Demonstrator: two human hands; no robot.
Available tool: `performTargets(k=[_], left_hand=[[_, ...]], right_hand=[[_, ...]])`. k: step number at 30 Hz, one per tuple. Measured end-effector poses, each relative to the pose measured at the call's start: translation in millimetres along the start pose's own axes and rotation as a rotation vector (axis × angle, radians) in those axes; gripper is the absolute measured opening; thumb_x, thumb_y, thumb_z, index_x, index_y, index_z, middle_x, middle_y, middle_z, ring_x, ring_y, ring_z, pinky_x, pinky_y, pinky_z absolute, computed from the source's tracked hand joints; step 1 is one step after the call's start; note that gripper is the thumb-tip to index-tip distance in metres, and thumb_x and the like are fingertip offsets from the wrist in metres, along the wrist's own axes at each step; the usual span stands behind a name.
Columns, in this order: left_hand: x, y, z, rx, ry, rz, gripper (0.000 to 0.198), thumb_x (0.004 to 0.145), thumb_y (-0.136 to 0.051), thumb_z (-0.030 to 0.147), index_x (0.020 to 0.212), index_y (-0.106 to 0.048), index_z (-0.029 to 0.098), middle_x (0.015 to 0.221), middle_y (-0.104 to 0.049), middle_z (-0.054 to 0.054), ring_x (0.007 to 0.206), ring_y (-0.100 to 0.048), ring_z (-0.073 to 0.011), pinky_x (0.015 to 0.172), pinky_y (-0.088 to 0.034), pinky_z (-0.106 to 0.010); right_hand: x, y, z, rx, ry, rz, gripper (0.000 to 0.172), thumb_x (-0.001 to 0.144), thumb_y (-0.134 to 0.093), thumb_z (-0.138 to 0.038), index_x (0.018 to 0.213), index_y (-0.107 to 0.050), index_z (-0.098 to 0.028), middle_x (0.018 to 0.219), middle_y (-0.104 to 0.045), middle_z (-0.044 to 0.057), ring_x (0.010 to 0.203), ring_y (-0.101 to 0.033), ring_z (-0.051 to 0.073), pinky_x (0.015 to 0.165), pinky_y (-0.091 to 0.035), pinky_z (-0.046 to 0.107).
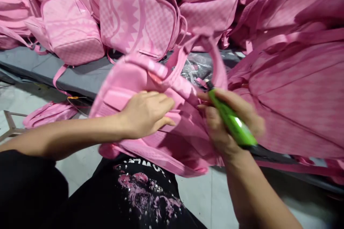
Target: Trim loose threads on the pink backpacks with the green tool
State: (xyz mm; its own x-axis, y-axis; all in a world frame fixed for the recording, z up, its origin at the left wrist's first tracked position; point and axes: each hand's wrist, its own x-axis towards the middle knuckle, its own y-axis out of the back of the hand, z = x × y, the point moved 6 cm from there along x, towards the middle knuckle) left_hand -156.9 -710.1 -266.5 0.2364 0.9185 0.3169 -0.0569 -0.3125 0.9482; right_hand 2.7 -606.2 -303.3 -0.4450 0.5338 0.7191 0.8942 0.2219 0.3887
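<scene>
The pink fabric backpack (185, 132), soft-walled with rounded corners and smooth lining-like panels, is suspended in front of the wearer's torso and serves as the reference. A broad pink webbing loop (219, 64) arches above its upper edge.

The left hand (149, 114) lies across the backpack's panels, fingers bent and close together, thumb apart; whether they grip fabric cannot be determined. The right hand (221, 134), at the backpack's right edge, has its fingers clamped around a glossy, bright-green, elongated tool (231, 120) with a dark tip. Motion blur softens this area.

Beyond the backpack, a pink bag with checked and zigzag print (137, 18) sits on a dark grey, cloth-like work surface (77, 75). Crumpled transparent plastic film (200, 62) lies behind the webbing loop. To the backpack's right is a large pink checked bag (301, 96) with long seam lines.
</scene>
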Motion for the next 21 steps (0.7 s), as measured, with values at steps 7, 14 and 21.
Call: performTargets(k=[7,14,21], left_hand=[[-1,-58.0,-50,0.024,0.018,-0.12,0.023,0.096,-0.048,0.019,0.1,-0.07,0.017,0.093,-0.074,-0.007,0.091,-0.069,-0.0234,0.079,-0.049,-0.037],[3,-51.7,-98,-0.087,0.109,-0.05,0.093,0.084,-0.07,0.057,0.158,-0.029,0.017,0.158,-0.038,-0.019,0.142,-0.039,-0.0349,0.11,-0.037,-0.049],[45,-113.9,-116,0.014,0.283,-0.299,0.062,0.087,-0.067,0.041,0.145,-0.051,0.027,0.124,-0.065,-0.012,0.109,-0.06,-0.031,0.088,-0.042,-0.04]], right_hand=[[-31,-48,11,-0.143,0.258,-0.037,0.05,0.09,-0.064,-0.009,0.138,-0.058,-0.024,0.11,-0.077,0.01,0.095,-0.075,0.022,0.084,-0.06,0.037],[-29,-107,-2,-0.274,0.349,-0.066,0.045,0.096,-0.059,-0.012,0.14,-0.055,-0.02,0.106,-0.077,0.01,0.101,-0.072,0.022,0.082,-0.054,0.034],[-49,-111,19,-0.063,0.072,-0.094,0.032,0.091,-0.061,-0.016,0.122,-0.062,-0.025,0.093,-0.073,0.006,0.087,-0.069,0.023,0.082,-0.052,0.04]])
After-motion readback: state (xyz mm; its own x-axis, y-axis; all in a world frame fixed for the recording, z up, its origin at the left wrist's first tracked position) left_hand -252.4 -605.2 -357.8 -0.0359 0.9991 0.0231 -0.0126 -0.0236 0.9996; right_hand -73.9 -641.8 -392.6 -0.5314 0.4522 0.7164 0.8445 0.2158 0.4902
